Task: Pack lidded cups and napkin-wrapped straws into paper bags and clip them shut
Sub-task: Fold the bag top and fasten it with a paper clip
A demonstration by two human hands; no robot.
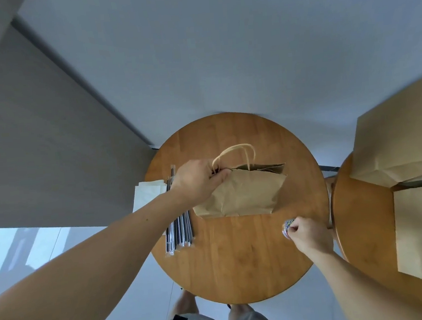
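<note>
While left hand pinches paper bag top, right hand pinches small item, mostly hidden, unidentifiable.

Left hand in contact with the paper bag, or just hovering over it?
Touching. The head view shows the left hand gripping the paper bag at its top left corner, fingers curled over the edge.
</note>
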